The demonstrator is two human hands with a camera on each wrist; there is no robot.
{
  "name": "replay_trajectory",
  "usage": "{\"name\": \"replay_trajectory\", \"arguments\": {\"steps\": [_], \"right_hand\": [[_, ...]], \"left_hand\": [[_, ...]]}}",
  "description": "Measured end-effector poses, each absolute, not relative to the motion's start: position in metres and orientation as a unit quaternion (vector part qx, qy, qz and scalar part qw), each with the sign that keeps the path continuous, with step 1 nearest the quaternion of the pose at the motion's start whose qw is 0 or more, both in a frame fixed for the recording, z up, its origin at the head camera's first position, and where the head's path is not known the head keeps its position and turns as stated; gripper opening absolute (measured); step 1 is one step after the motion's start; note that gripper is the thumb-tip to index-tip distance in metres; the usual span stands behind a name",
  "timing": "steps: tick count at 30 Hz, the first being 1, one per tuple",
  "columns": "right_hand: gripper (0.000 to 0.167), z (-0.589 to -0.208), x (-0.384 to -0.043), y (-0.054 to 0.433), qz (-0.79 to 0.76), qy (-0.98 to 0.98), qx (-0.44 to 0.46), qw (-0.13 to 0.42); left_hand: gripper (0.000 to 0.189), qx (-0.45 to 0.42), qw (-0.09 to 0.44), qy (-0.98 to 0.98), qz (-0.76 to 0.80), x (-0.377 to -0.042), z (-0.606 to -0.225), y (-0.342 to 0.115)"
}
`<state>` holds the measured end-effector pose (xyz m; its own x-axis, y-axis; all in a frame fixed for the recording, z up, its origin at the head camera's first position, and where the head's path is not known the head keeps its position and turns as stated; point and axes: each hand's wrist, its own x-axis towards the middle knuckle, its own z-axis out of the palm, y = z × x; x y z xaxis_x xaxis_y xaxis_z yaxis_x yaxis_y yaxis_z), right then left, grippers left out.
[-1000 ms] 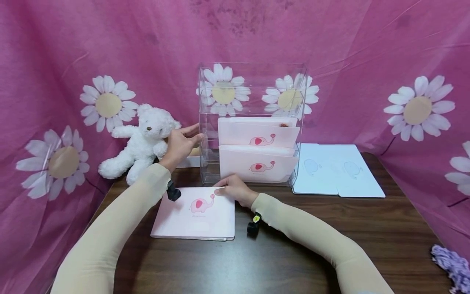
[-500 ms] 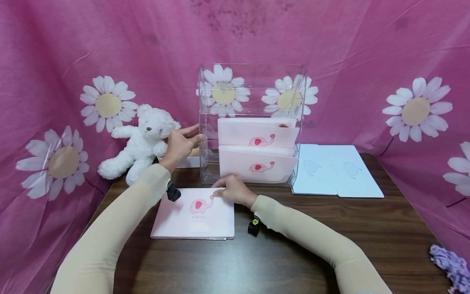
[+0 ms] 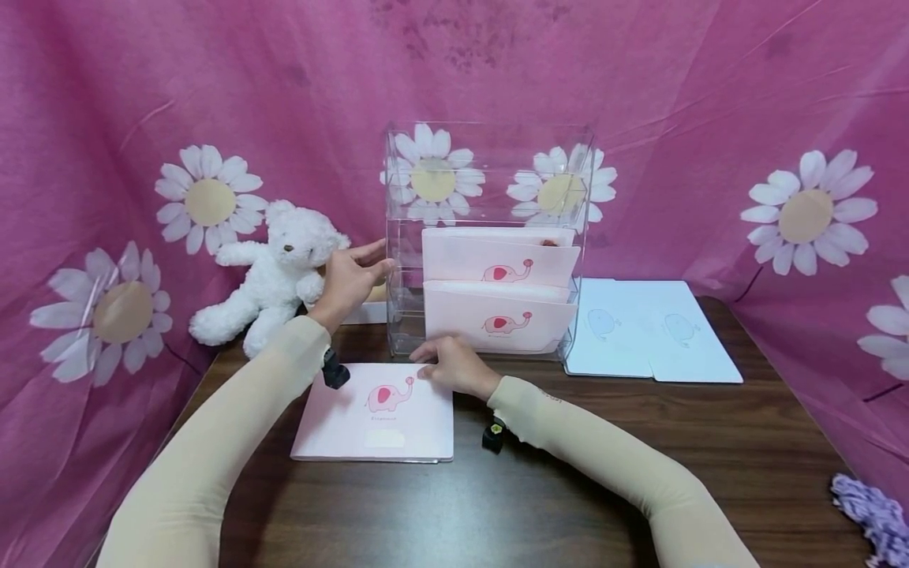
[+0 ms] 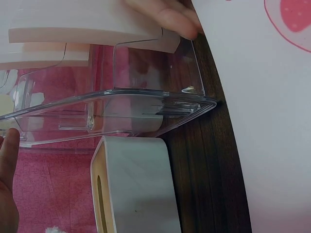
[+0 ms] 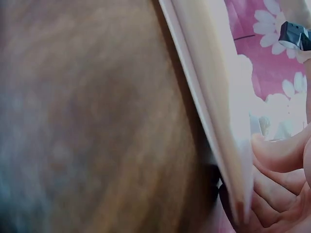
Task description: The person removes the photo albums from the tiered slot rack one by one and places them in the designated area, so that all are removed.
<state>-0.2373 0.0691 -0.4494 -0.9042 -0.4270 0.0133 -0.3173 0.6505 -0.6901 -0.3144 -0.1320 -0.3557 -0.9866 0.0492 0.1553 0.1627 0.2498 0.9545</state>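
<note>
A clear plastic file rack [image 3: 490,209] stands upright at the back of the table. In its lower tiers sit pale pink elephant folders [image 3: 454,319], one tier above the other. My left hand [image 3: 348,284] holds the rack's left side edge, fingertips at the panel, as the left wrist view [image 4: 9,160] also shows in part. Flat on the table before the rack lies another pink elephant folder [image 3: 341,418]. My right hand [image 3: 458,367] pinches its far right corner, thumb on the cover; in the right wrist view the fingers [image 5: 272,194] reach around its edge.
A white teddy bear [image 3: 277,268] sits left of the rack, beside a white box with a slotted wooden-looking top [image 4: 141,184]. To the right lies an opened pale blue folder [image 3: 642,327] with whale drawings. A purple knitted piece [image 3: 866,505] is at the right edge.
Little has changed. My right thumb has shifted slightly on the folder's corner, while the left hand keeps its hold on the rack. The folder lies in place.
</note>
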Motion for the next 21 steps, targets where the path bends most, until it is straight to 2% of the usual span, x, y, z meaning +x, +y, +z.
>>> {"name": "replay_trajectory", "arguments": {"steps": [5, 10, 21], "right_hand": [[0.034, -0.442, -0.237, 0.074, -0.39, 0.89, -0.218, 0.088], [0.036, -0.432, -0.238, 0.079, -0.438, 0.863, -0.234, 0.092], [0.051, -0.389, -0.235, 0.101, -0.519, 0.81, -0.259, 0.089]], "left_hand": [[0.05, -0.066, 0.045, -0.793, -0.604, -0.314, -0.356, -0.133], [0.05, -0.069, 0.049, -0.794, -0.602, -0.314, -0.357, -0.132], [0.048, -0.071, 0.062, -0.788, -0.608, -0.314, -0.356, -0.131]]}}
